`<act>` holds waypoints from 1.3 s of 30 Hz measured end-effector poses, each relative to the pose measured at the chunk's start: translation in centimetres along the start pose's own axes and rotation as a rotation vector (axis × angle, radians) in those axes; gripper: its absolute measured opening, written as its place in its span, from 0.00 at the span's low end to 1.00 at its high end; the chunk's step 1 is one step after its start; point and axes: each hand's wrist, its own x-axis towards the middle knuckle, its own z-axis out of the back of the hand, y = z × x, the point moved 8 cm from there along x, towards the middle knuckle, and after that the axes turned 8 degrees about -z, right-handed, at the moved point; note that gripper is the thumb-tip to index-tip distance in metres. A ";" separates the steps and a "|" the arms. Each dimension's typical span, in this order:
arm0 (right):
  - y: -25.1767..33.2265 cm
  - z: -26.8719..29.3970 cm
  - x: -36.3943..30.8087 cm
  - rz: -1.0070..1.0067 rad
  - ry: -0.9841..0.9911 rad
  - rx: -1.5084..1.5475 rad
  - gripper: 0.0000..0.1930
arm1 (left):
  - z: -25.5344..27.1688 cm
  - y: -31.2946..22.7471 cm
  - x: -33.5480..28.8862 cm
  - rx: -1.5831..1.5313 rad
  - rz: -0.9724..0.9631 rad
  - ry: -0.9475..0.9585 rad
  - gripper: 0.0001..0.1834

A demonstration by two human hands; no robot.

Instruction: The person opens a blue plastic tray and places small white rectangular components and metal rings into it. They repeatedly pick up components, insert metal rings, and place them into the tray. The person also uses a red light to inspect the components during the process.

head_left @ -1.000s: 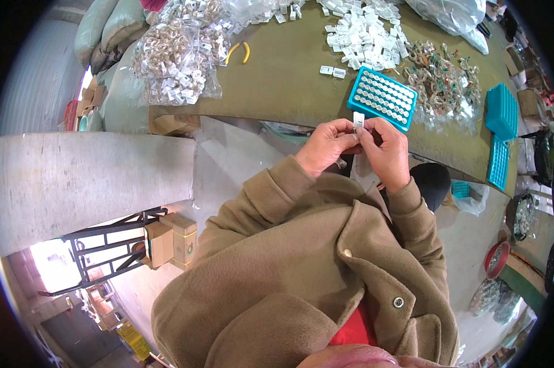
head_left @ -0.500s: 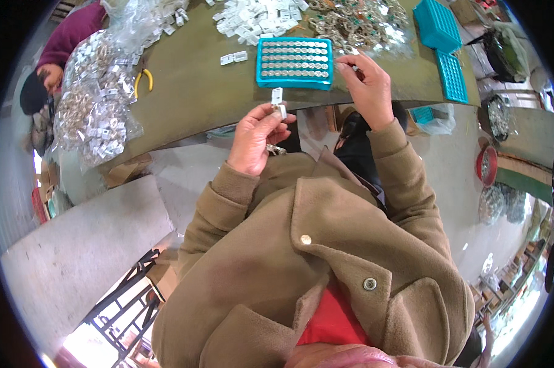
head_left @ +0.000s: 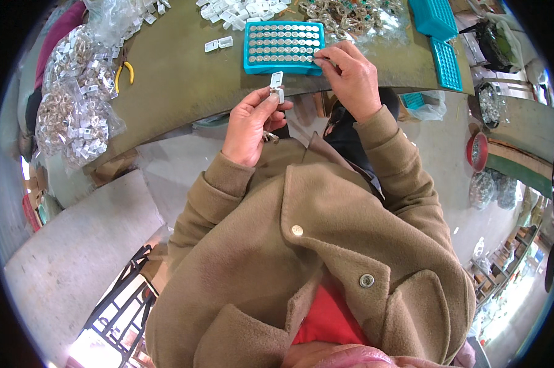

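My left hand (head_left: 247,122) is closed on a small white plastic case (head_left: 277,80) whose lid stands up, hinged open. Metal chain links (head_left: 269,137) hang below that palm. Just beyond it on the bench, a turquoise tray (head_left: 283,69) carries rows of round silver discs (head_left: 283,43) resembling button cells. My right hand (head_left: 352,76) reaches over the tray's near right corner, thumb and forefinger pinched at the end of the closest row. Whatever is between those fingertips is too small to make out. Two white cases (head_left: 219,43) lie left of the tray.
White cases (head_left: 240,11) and metal chains (head_left: 344,18) are heaped behind the tray. Yellow-handled pliers (head_left: 124,75) lie to the left, beside bagged chains and cases (head_left: 74,116). More turquoise trays (head_left: 446,64) sit at the right bench edge. A person's purple sleeve (head_left: 56,37) shows far left.
My right hand has moved from beside the tray onto its near right corner. My left hand keeps holding the open case. The whole view has shifted slightly.
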 end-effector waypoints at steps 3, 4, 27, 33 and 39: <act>0.8 0.1 0.1 0.102 0.001 -0.101 0.07 | -0.5 0.1 0.1 -0.055 0.008 0.024 0.15; 1.1 0.1 0.1 0.134 0.000 -0.132 0.07 | -0.6 0.0 0.2 -0.041 0.011 0.030 0.15; 1.7 -0.1 1.4 0.143 0.196 0.010 0.06 | -2.0 -1.6 0.4 0.045 -0.106 0.056 0.18; 4.3 -0.4 -1.0 0.076 0.273 0.292 0.06 | -2.0 -1.5 0.2 0.072 -0.118 0.034 0.18; 6.2 -1.3 -2.2 0.241 0.156 0.160 0.07 | -2.1 -1.7 -0.4 0.032 -0.159 -0.001 0.20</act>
